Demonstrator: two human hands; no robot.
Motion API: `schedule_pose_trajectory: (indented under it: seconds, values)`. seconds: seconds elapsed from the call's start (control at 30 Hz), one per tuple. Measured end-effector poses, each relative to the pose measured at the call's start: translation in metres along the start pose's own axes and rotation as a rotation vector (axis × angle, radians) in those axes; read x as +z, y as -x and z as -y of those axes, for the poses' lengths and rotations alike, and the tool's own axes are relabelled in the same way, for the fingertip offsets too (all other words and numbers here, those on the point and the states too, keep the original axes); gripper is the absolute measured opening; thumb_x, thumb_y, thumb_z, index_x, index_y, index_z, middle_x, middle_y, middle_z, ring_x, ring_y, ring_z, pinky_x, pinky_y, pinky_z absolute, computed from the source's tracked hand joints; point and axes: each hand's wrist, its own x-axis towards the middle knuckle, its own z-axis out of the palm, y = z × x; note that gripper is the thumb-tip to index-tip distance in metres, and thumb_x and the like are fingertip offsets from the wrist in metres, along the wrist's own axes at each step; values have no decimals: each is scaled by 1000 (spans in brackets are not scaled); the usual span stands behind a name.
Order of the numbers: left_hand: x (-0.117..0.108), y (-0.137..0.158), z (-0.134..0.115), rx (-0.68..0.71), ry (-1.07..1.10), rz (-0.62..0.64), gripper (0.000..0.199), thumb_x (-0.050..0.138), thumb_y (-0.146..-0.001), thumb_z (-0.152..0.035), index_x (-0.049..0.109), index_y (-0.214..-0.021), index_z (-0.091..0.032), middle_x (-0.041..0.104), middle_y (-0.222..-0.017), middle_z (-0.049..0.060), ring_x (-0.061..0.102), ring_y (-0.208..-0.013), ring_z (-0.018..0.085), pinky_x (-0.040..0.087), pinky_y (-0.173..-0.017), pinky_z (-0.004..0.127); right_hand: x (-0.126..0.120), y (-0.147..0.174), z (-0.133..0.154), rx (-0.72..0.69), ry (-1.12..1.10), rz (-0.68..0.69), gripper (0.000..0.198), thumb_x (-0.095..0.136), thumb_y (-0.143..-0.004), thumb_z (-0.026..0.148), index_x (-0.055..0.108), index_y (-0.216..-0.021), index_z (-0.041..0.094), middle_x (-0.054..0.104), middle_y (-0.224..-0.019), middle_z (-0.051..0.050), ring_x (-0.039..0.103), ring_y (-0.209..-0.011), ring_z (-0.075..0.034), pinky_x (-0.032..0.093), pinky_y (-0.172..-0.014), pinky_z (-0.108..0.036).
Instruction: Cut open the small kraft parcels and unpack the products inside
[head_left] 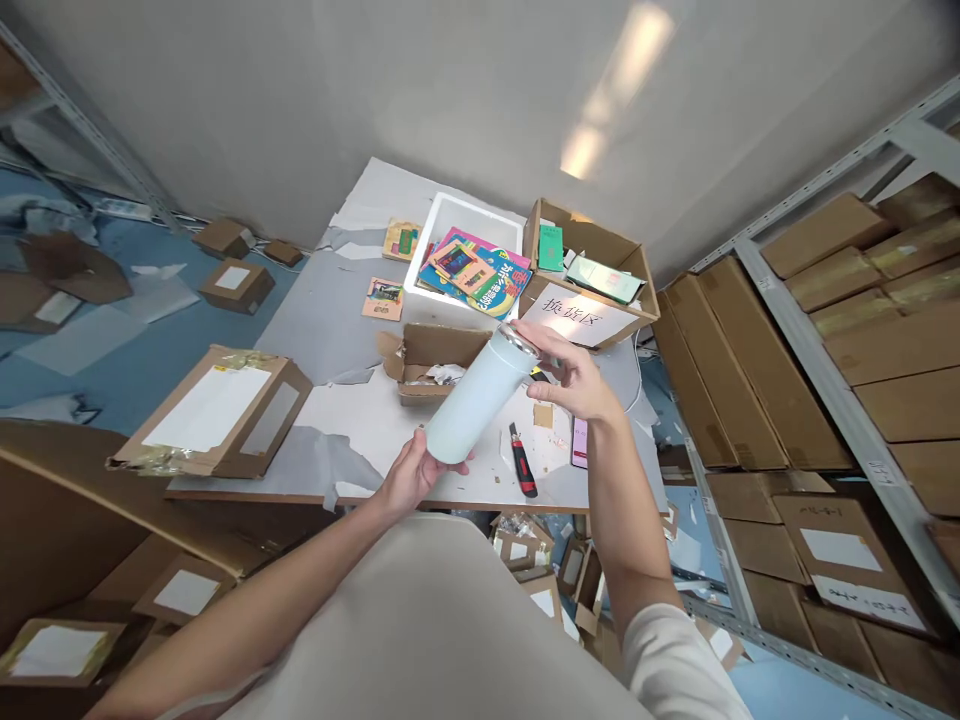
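A pale blue thermos flask point(480, 395) is held tilted above the table, its steel-rimmed top pointing up and to the right. My left hand point(412, 472) is closed around its lower end. At the upper end, my right hand point(566, 370) has its fingers over the rim of the top and its thumb close to the side. Behind the flask stands an open small cardboard box point(427, 350) with crumpled white paper inside. A red and black utility knife point(522, 462) lies on the table point(322, 420) below my right hand.
A white foam box point(450, 308) holds colourful books. Beside it, an open carton point(645, 285) contains green boxes. A taped parcel point(217, 410) sits at the table's left, a phone point(580, 442) at the right. Shelves with cartons point(757, 370) stand right; boxes litter the floor.
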Motion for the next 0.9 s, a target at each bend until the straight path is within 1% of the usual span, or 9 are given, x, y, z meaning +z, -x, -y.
schedule_pose_trajectory:
  seconds: [0.13,0.23,0.37,0.47,0.57,0.7,0.77,0.83,0.9]
  values:
    - [-2,10,-5,-82,42,3,67,40,-83,-73,66,-103,-15,71,-78,10,65,-69,23,50,-71,38,-1,-1,4,5,-109,134,77,86,-50,55,65,-120,31,56,-138,-6,45,-133,-31,35,-110,-52]
    - [0,12,-9,-151,78,-14,67,36,-86,-72,67,-99,-14,69,-73,9,63,-64,21,50,-62,34,7,3,-5,2,-169,150,87,82,-48,64,61,-126,31,51,-143,-7,44,-133,-31,44,-102,-50]
    - [5,12,-13,-223,86,-52,68,32,-87,-71,67,-99,-14,71,-85,12,62,-59,19,49,-56,32,21,8,-23,-25,-137,-32,65,78,-61,60,65,-117,32,62,-128,-6,58,-118,-26,50,-96,-44]
    - [4,12,-10,-212,25,-62,72,31,-85,-74,66,-102,-14,72,-82,11,66,-63,20,51,-63,33,28,11,-34,-36,-163,-124,52,74,-67,60,66,-111,32,66,-116,-4,62,-110,-23,47,-99,-43]
    - [-1,11,-2,-200,-71,-15,79,27,-81,-81,64,-104,-15,73,-80,11,68,-65,21,50,-73,36,34,15,-39,7,-174,-194,51,73,-68,61,64,-109,31,65,-117,-4,59,-113,-23,46,-100,-44]
    - [-12,4,5,-187,-191,14,79,31,-78,-82,64,-98,-14,72,-70,9,67,-60,22,49,-76,37,40,17,-41,17,-233,-211,57,77,-61,63,63,-103,27,63,-121,-8,57,-118,-25,45,-100,-45]
    - [-22,-5,3,-145,-238,16,86,27,-75,-86,63,-102,-12,72,-72,11,67,-61,23,49,-76,40,42,21,-45,13,-241,-302,58,78,-59,64,63,-102,27,64,-120,-8,55,-120,-27,46,-98,-46]
    - [-36,-15,-1,-44,-343,-22,91,27,-74,-87,63,-109,-11,72,-79,13,68,-68,25,49,-78,42,44,29,-52,27,-228,-458,58,75,-63,66,62,-106,30,62,-122,-7,54,-122,-27,47,-97,-46]
    - [-52,-23,-3,118,-583,-101,80,41,-76,-80,64,-111,-12,71,-92,15,67,-84,27,49,-83,41,47,41,-62,80,-202,-585,58,69,-68,67,61,-113,31,58,-128,-6,50,-125,-27,47,-97,-46]
